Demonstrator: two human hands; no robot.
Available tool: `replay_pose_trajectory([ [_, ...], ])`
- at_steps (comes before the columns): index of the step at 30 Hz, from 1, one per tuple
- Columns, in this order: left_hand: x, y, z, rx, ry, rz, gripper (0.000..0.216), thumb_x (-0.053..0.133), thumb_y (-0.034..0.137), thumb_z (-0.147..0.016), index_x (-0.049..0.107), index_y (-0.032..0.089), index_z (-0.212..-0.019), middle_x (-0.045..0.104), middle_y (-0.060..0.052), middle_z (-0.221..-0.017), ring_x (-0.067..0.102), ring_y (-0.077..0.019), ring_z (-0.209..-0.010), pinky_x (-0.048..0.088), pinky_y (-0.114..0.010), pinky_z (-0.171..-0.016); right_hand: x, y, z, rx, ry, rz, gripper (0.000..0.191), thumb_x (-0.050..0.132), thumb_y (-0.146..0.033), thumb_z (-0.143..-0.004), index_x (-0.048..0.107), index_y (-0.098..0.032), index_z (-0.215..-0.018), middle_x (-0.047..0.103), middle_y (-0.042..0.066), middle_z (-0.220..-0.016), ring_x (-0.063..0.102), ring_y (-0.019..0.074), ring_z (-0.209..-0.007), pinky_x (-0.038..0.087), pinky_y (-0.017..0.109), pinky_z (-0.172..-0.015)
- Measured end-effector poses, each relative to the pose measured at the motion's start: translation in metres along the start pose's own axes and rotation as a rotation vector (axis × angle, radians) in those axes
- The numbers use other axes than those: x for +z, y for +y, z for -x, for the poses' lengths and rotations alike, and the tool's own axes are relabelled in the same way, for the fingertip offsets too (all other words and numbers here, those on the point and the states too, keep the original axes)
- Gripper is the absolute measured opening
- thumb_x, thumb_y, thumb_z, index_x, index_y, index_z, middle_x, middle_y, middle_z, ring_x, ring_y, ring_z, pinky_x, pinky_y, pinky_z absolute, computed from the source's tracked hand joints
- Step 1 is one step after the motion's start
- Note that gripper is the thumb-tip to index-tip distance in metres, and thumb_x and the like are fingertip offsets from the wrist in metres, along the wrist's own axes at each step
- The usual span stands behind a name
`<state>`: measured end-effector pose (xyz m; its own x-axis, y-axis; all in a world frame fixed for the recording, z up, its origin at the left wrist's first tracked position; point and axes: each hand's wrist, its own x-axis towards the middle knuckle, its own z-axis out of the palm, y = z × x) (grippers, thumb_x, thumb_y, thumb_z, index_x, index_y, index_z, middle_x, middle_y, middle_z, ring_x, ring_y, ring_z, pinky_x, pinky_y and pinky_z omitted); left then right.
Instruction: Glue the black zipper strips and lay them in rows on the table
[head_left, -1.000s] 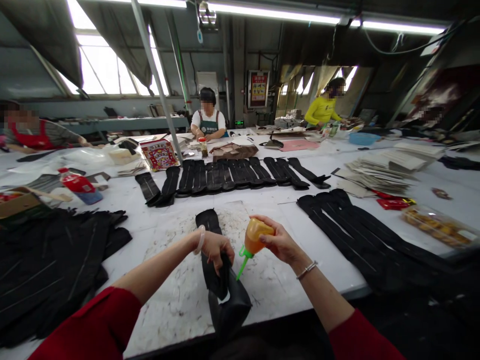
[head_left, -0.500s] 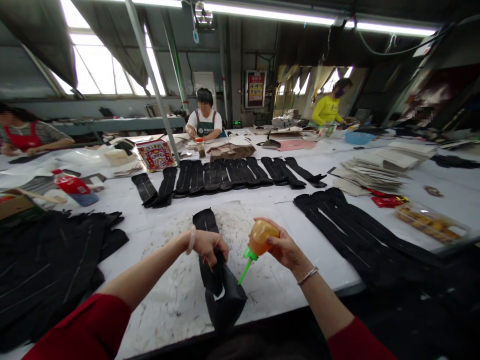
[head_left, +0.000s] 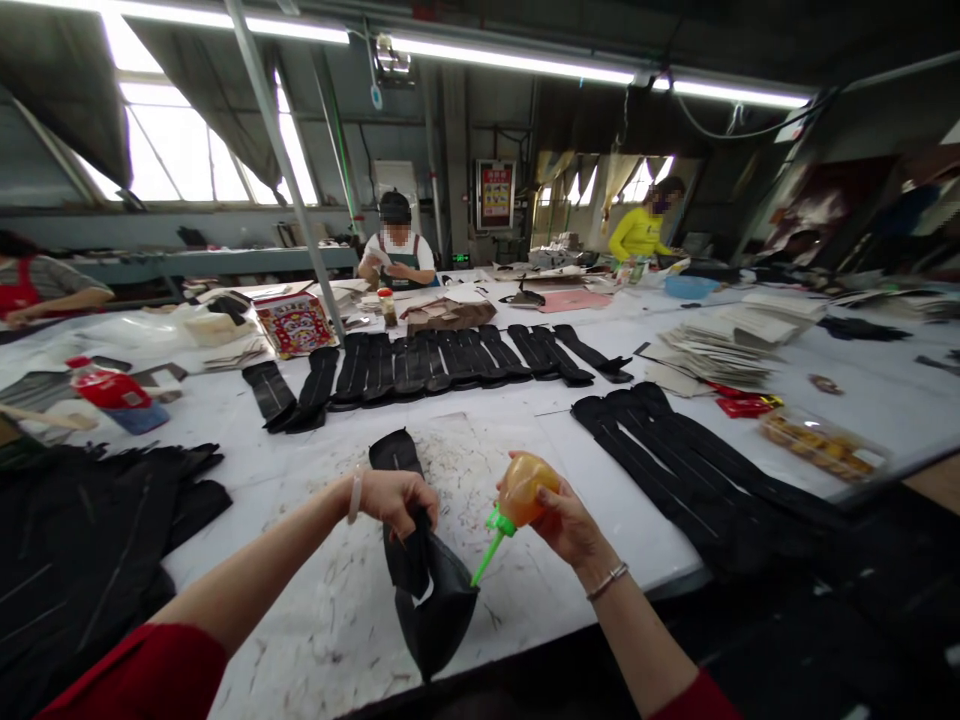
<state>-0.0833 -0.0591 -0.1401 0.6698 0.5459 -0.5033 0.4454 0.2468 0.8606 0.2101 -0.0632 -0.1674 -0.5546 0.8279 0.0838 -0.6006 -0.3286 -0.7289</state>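
Note:
A black strip-like piece of material (head_left: 439,630) lies before me on the white table, its near part folded up and bent open. My left hand (head_left: 401,500) pinches the raised fold from above. In my right hand (head_left: 566,515) is a squeeze bottle (head_left: 527,488) of amber liquid, tipped downward with my fingers wrapped round it. Its thin green nozzle points down and left, with the tip at the right edge of the black piece. Whether liquid is coming out is too small to tell.
Black pieces (head_left: 442,365) lie in a row across the table (head_left: 300,530). More are spread at right (head_left: 660,450) and heaped at left (head_left: 90,540). A red-labelled bottle (head_left: 120,397), a clear food box (head_left: 821,442) and stacked card sheets (head_left: 720,345) stand around. Several people work beyond.
The view has shifted a little to the right. The nozzle tip has moved slightly along the black piece's edge toward its near corner. Both hands keep their holds.

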Motion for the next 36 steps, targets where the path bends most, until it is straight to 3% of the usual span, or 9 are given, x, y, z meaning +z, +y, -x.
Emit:
replay_pose_trajectory([
  [12, -0.001, 0.013, 0.014, 0.094, 0.098, 0.128, 0.036, 0.089, 0.034, -0.054, 0.067, 0.015, -0.074, 0.066, 0.002, -0.061, 0.058, -0.0102, -0.044, 0.045, -0.017, -0.038, -0.009, 0.003, 0.011, -0.093, 0.201, -0.264, 0.053, 0.082, -0.040, -0.070, 0.064, -0.020, -0.115, 0.075, 0.008, -0.103, 0.071, 0.0215, -0.092, 0.055, 0.034, -0.080],
  [19, 0.006, 0.019, 0.009, 0.112, 0.097, 0.161, 0.039, 0.090, 0.038, -0.053, 0.067, 0.015, -0.073, 0.067, 0.001, -0.060, 0.055, -0.0088, -0.040, 0.043, -0.017, -0.036, -0.002, -0.008, 0.011, -0.161, 0.254, -0.221, 0.050, 0.082, -0.038, -0.070, 0.065, -0.023, -0.115, 0.075, 0.006, -0.102, 0.070, 0.0239, -0.094, 0.056, 0.040, -0.082],
  [24, 0.009, 0.018, 0.008, 0.114, 0.130, 0.204, 0.035, 0.090, 0.034, -0.054, 0.067, 0.015, -0.071, 0.067, 0.001, -0.057, 0.055, -0.0094, -0.039, 0.041, -0.017, -0.035, -0.001, -0.010, 0.016, -0.119, 0.243, -0.227, 0.049, 0.085, -0.037, -0.068, 0.067, -0.021, -0.111, 0.076, 0.007, -0.098, 0.071, 0.0214, -0.089, 0.057, 0.033, -0.076],
  [27, 0.012, 0.020, 0.012, 0.123, 0.180, 0.252, 0.030, 0.088, 0.029, -0.057, 0.067, 0.014, -0.071, 0.067, 0.000, -0.058, 0.057, -0.0102, -0.041, 0.041, -0.016, -0.036, -0.004, -0.013, 0.017, -0.120, 0.247, -0.282, 0.046, 0.085, -0.038, -0.068, 0.069, -0.021, -0.107, 0.076, 0.006, -0.100, 0.071, 0.0206, -0.092, 0.057, 0.032, -0.080],
  [31, 0.018, 0.028, 0.017, 0.136, 0.230, 0.331, 0.029, 0.086, 0.025, -0.056, 0.068, 0.014, -0.076, 0.066, -0.001, -0.058, 0.055, -0.0095, -0.040, 0.043, -0.016, -0.035, -0.001, -0.020, 0.019, -0.188, 0.271, -0.321, 0.039, 0.084, -0.039, -0.069, 0.071, -0.025, -0.104, 0.075, 0.003, -0.104, 0.069, 0.0209, -0.099, 0.056, 0.035, -0.087],
  [36, 0.026, 0.032, 0.014, 0.159, 0.265, 0.409, 0.030, 0.084, 0.024, -0.054, 0.065, 0.015, -0.075, 0.063, 0.000, -0.055, 0.051, -0.0082, -0.036, 0.043, -0.017, -0.034, 0.005, -0.025, 0.018, -0.294, 0.343, -0.321, 0.035, 0.083, -0.036, -0.072, 0.071, -0.027, -0.104, 0.076, 0.001, -0.097, 0.070, 0.0211, -0.098, 0.058, 0.034, -0.082],
])
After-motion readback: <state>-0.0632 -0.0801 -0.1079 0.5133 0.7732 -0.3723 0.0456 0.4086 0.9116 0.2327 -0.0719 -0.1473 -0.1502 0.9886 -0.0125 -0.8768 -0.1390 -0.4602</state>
